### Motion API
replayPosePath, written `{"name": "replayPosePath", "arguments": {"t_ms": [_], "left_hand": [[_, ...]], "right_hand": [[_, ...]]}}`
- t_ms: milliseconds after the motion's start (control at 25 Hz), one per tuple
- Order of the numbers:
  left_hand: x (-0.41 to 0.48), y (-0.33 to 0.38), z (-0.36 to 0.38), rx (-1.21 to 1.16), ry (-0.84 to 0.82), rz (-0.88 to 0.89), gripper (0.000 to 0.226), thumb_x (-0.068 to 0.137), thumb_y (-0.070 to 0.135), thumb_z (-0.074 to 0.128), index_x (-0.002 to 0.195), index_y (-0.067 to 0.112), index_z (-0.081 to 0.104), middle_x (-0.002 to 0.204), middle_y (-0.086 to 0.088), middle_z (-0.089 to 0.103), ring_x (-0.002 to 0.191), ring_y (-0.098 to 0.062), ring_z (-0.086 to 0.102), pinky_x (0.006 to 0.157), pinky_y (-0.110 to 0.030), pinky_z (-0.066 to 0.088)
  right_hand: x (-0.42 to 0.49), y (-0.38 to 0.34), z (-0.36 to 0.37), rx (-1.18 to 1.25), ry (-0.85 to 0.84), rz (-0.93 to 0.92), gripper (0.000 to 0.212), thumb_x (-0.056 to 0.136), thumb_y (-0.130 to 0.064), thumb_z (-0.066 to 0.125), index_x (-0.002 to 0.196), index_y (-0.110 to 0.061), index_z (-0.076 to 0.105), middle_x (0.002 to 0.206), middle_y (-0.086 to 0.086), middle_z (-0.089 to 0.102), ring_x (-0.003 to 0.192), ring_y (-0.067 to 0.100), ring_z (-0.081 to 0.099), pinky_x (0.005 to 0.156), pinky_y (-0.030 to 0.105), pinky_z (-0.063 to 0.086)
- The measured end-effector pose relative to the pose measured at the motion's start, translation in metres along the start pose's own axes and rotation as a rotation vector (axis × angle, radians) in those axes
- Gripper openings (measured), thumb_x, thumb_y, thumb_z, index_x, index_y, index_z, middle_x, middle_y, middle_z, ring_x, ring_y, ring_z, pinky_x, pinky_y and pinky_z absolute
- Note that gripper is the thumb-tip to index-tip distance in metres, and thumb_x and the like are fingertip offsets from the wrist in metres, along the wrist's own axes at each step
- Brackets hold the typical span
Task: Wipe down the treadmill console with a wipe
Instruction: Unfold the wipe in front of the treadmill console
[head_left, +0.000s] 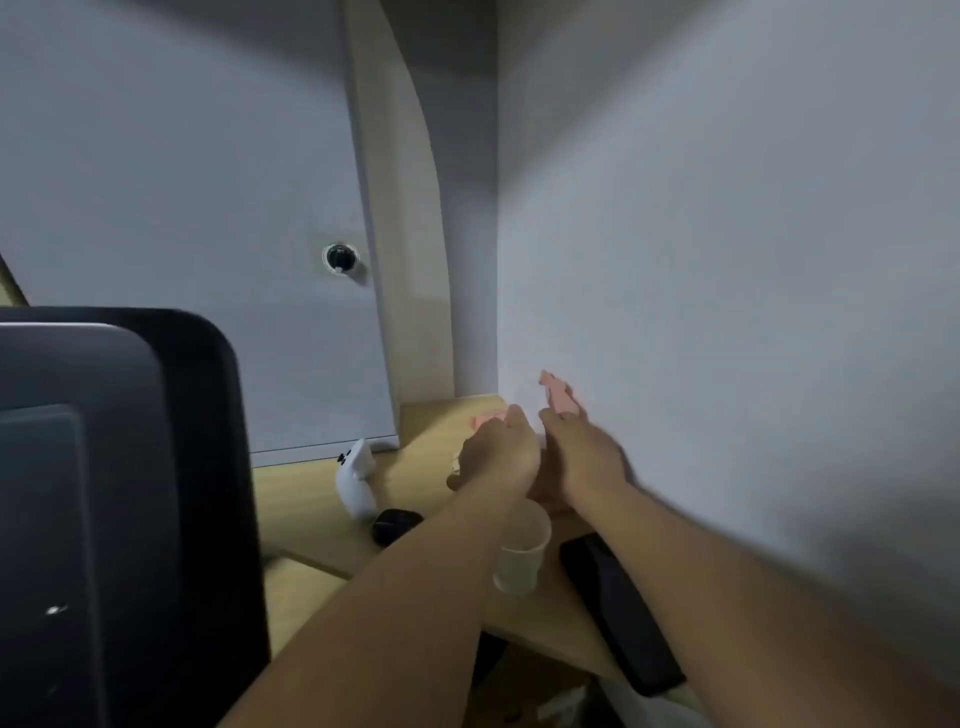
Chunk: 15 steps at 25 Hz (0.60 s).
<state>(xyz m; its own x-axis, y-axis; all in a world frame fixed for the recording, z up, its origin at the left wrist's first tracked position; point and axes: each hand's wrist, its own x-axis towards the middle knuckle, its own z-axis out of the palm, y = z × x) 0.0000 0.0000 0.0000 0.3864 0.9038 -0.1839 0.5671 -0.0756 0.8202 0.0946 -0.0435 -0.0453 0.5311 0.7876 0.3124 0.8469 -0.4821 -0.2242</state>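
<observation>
Both hands reach to the far right corner of the bench (426, 467), right where it meets the wall (727, 260). The right hand (584, 452) has a pink sheet (556, 392) at its fingers (558, 415). It's prob. the wipe, and it stands up from the tips with its long axis running up and slightly left along the wall. It hangs off the bench, so I judge the fingers are pinched on its lower end, tho blur hides the actual pinch.

The left hand (498, 454) is just beside the right, back of hand toward the camera. Its tips are at a second pink patch (485, 419) lying flat on the bench, maybe the pack or more of the same sheet. Can't tell if those fingers are curled on it or only pressing.

The dark panel (104, 493) filling the near left is likely the console — unconfirmed. It sits well apart from the hands, to their left and nearer the body. So the wipe's in the right hand, while the left arm is on the console side. The next move, as I read it, is freeing the sheet and swinging it back left.

In that path near the bench's front edge are a paper cup (522, 553) right under the left forearm, a phone (618, 613) by the right edge and a small black item (396, 525). A white gadget (356, 480) sits further back toward the bench's middle. The cup looks easy to knock.
</observation>
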Motion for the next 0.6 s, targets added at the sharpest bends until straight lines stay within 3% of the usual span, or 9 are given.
{"name": "replayPosePath", "arguments": {"t_ms": [120, 240, 320, 360, 440, 520, 600], "left_hand": [[0.014, 0.001, 0.009, 0.106, 0.015, 0.000, 0.055, 0.104, 0.044, 0.021, 0.130, 0.012, 0.058, 0.130, -0.013, 0.058, 0.117, -0.032, 0.054, 0.109, -0.046, 0.037], [0.016, 0.005, 0.008, 0.131, 0.009, 0.014, 0.044, 0.104, 0.033, 0.029, 0.131, 0.012, 0.056, 0.137, -0.014, 0.055, 0.124, -0.034, 0.052, 0.109, -0.043, 0.038], [0.006, 0.008, 0.004, 0.075, -0.006, 0.037, 0.036, 0.098, 0.022, 0.040, 0.130, 0.012, 0.054, 0.134, -0.014, 0.057, 0.121, -0.034, 0.054, 0.105, -0.043, 0.043], [-0.002, 0.010, 0.000, 0.012, -0.012, 0.073, 0.036, 0.095, 0.017, 0.044, 0.130, 0.012, 0.053, 0.132, -0.013, 0.058, 0.119, -0.034, 0.056, 0.101, -0.041, 0.046], [-0.024, 0.019, -0.011, -0.162, -0.022, 0.167, 0.044, 0.092, 0.013, 0.044, 0.135, 0.013, 0.047, 0.129, -0.013, 0.059, 0.116, -0.033, 0.057, 0.097, -0.040, 0.049], [-0.056, 0.025, -0.026, -0.435, -0.045, 0.140, 0.050, 0.093, 0.021, 0.047, 0.142, 0.016, 0.040, 0.132, -0.011, 0.058, 0.117, -0.032, 0.057, 0.100, -0.045, 0.049], [-0.101, 0.020, -0.047, -0.691, -0.141, 0.064, 0.047, 0.095, 0.035, 0.055, 0.137, 0.018, 0.046, 0.130, -0.005, 0.059, 0.115, -0.024, 0.060, 0.094, -0.042, 0.051]], "right_hand": [[0.014, 0.007, 0.012, -0.108, 0.039, 0.004, 0.019, 0.094, -0.024, 0.048, 0.112, -0.024, 0.052, 0.114, 0.000, 0.060, 0.101, 0.025, 0.061, 0.079, 0.032, 0.048], [0.019, 0.014, 0.011, -0.014, 0.155, -0.021, 0.038, 0.095, -0.017, 0.042, 0.131, -0.027, 0.052, 0.128, -0.014, 0.051, 0.112, 0.017, 0.054, 0.094, 0.032, 0.041], [0.014, 0.011, -0.006, 0.041, 0.227, -0.050, 0.029, 0.091, -0.009, 0.047, 0.117, -0.014, 0.061, 0.131, 0.005, 0.058, 0.111, 0.027, 0.058, 0.087, 0.032, 0.044], [0.007, 0.007, -0.020, 0.093, 0.253, -0.033, 0.022, 0.090, -0.009, 0.048, 0.107, -0.011, 0.063, 0.119, 0.013, 0.063, 0.104, 0.032, 0.060, 0.082, 0.034, 0.046], [-0.009, -0.005, -0.057, 0.260, 0.305, 0.006, 0.014, 0.091, -0.015, 0.049, 0.093, -0.015, 0.062, 0.094, 0.011, 0.066, 0.088, 0.032, 0.061, 0.075, 0.039, 0.049], [-0.034, -0.021, -0.098, 0.423, 0.384, 0.041, 0.012, 0.092, -0.019, 0.052, 0.088, -0.015, 0.063, 0.083, 0.005, 0.068, 0.079, 0.028, 0.062, 0.069, 0.038, 0.050], [-0.067, -0.037, -0.139, 0.597, 0.415, 0.054, 0.009, 0.091, -0.018, 0.057, 0.085, -0.016, 0.064, 0.075, 0.001, 0.069, 0.070, 0.023, 0.065, 0.062, 0.032, 0.051]]}}
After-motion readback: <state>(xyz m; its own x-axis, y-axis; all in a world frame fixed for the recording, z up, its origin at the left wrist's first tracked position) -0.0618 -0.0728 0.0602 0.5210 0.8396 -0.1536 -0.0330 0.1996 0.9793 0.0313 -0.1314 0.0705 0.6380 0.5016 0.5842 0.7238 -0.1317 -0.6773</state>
